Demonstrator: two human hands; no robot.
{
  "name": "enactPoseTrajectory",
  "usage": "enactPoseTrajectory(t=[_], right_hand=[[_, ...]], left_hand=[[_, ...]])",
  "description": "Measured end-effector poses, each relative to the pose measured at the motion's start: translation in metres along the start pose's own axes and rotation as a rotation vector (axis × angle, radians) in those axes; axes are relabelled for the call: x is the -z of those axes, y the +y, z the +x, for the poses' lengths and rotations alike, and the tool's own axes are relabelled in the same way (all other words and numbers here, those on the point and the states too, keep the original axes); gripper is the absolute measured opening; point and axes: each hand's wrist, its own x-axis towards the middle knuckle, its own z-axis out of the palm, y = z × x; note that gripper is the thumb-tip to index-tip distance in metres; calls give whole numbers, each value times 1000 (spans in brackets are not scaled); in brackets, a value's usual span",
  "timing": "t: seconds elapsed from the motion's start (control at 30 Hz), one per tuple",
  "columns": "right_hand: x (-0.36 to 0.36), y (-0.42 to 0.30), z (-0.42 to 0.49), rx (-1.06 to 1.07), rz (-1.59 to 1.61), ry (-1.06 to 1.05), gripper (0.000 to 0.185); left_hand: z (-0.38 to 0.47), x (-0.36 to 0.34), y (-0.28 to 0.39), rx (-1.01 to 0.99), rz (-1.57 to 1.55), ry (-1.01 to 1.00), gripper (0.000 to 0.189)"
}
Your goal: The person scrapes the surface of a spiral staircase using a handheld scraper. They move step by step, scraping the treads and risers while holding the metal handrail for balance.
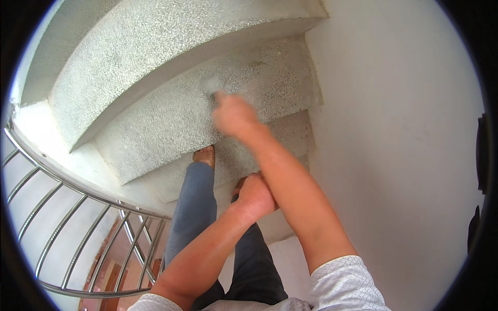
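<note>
My right hand (235, 116) is curled over a speckled terrazzo stair tread (163, 128), its fingers closed. At its fingertips is a small blurred tool (212, 83), dark near the fingers and pale beyond; its kind cannot be told. Beneath my right forearm, my left hand (257, 194) is curled, with its fingers partly hidden; whether it holds anything cannot be told.
Curved terrazzo steps (155, 42) rise beyond the tread. A pale wall (389, 116) borders them on the right. A curved metal railing (81, 194) stands at the lower left. My sandalled foot (205, 155) is on a lower step.
</note>
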Motion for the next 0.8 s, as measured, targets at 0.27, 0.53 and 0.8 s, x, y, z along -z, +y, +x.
enactPoseTrajectory(t=[0.27,0.53,0.8], right_hand=[[29,17,26,101,-109,-208,45],[74,202,29,-129,191,611,46],[-17,19,29,191,-401,206,40]], left_hand=[[0,-9,6,171,-9,-95,33],[-9,-18,-2,134,-74,68,36],[-30,-14,-14,191,-61,131,32]])
